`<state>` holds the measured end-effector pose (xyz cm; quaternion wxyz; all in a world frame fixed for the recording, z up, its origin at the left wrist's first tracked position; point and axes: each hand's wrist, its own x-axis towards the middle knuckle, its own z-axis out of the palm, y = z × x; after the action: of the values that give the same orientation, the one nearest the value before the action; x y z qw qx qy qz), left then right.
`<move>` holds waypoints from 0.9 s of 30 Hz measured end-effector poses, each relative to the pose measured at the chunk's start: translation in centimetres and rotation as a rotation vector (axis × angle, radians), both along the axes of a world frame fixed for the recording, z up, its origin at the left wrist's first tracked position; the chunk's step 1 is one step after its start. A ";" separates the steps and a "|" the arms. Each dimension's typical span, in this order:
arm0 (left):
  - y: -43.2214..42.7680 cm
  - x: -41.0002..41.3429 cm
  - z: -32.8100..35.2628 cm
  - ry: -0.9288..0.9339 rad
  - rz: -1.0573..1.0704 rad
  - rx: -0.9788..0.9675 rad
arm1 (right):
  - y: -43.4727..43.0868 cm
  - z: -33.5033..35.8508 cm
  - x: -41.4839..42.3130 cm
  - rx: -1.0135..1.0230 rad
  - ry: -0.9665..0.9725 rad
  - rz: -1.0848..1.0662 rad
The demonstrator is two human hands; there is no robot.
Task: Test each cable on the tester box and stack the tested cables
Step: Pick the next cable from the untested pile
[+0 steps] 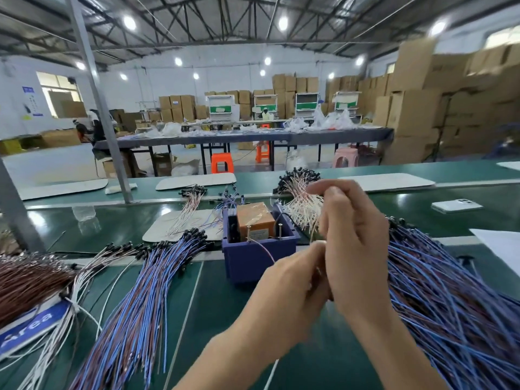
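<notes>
The blue tester box (254, 261) stands mid-table with an orange block and two metal pins inside. My left hand (287, 288) and my right hand (356, 246) meet just right of the box, fingers curled, together pinching a thin pink-white cable (266, 249) that arcs up to the box's left pin. A fanned pile of blue-and-brown cables (146, 299) lies left of the box. A bigger blue pile (450, 299) lies to the right, partly behind my right forearm. A white-wired bundle (302, 209) sits behind the box.
Brown cables (28, 280) and white cables (73, 299) lie at the far left over a blue label. A phone (457, 205) and white mats rest on the green belt. Small cable bunches (191, 206) lie behind the box. A steel post (98, 102) rises at left.
</notes>
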<state>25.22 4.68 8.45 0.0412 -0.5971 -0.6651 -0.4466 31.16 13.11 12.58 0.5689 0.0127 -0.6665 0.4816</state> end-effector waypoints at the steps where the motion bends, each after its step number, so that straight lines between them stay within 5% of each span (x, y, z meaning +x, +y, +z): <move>1: 0.6 0.6 1.0 0.002 -0.009 0.036 | 0.3 1.0 0.9 0.019 0.009 0.006; 4: 2.8 2.3 3.7 -0.038 -0.024 0.163 | 2.3 2.8 3.7 0.011 0.018 0.019; 12: 10.3 3.8 8.6 -0.613 -0.061 0.366 | 9.7 0.7 9.7 -0.172 -0.299 0.018; 20: 21.0 3.3 5.2 -1.002 0.045 0.041 | 18.5 -3.6 14.3 0.022 -0.726 -0.497; 23: 22.1 3.0 3.4 -1.135 0.087 -0.200 | 20.0 -5.0 13.9 0.073 -1.053 -0.595; 27: 19.6 1.0 0.8 -0.950 0.032 -0.311 | 18.8 -6.6 12.2 0.120 -0.983 -0.653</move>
<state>26.26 24.29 9.24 -0.3488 -0.3167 -0.6782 -0.5640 43.38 31.95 5.98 0.3103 -0.3853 -0.8474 0.1927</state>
